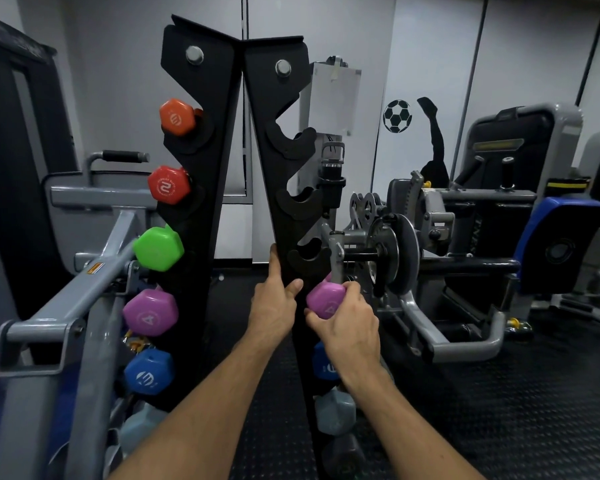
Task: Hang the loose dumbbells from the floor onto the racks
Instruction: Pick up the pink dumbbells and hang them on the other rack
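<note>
So there are two upright racks meeting at the top: left rack [201,140] and right rack [281,161]. The left one has dumbbells stacked down its left edge. The left hand [274,299] sits on the right rack's front edge, and just right of it the right hand [347,327] holds a dumbbell [323,299] against that rack, above more hung dumbbells. A weight machine [395,251] stands behind on the right.
</note>
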`<state>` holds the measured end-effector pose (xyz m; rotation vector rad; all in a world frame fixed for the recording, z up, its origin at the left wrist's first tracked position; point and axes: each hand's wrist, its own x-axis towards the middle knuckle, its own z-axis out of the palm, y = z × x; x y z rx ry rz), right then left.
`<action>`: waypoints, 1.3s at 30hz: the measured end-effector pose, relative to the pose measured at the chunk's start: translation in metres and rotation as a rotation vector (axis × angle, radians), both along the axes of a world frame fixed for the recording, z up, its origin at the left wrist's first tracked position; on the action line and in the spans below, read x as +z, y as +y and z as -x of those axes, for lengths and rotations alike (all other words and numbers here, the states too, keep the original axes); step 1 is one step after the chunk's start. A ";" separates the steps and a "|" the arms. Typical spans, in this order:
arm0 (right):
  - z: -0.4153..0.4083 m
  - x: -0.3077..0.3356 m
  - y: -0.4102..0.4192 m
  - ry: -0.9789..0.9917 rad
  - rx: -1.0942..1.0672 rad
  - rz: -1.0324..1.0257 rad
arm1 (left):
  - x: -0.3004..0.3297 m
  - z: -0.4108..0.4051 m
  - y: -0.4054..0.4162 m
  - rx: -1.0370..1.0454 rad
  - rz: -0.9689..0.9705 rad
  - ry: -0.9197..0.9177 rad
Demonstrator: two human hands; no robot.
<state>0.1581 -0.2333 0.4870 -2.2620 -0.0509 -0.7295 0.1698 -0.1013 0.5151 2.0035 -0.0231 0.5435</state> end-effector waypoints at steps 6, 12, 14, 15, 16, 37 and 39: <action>-0.006 0.001 0.006 -0.010 0.068 0.030 | -0.006 -0.009 0.003 0.033 -0.006 0.011; -0.008 -0.002 -0.003 -0.037 0.151 -0.102 | -0.009 -0.011 0.005 0.032 -0.033 0.008; -0.009 -0.002 -0.006 -0.037 0.189 -0.111 | -0.011 -0.011 0.005 0.028 -0.042 0.010; -0.010 -0.002 -0.008 -0.039 0.203 -0.109 | -0.011 -0.011 0.005 0.025 -0.045 0.011; -0.011 -0.003 -0.010 -0.042 0.216 -0.103 | -0.010 -0.010 0.005 0.023 -0.042 0.012; 0.014 -0.043 -0.017 -0.147 0.242 -0.070 | -0.040 0.013 0.019 -0.035 -0.036 -0.019; 0.026 -0.065 -0.019 -0.140 0.233 -0.126 | -0.061 0.021 0.019 -0.027 -0.021 0.037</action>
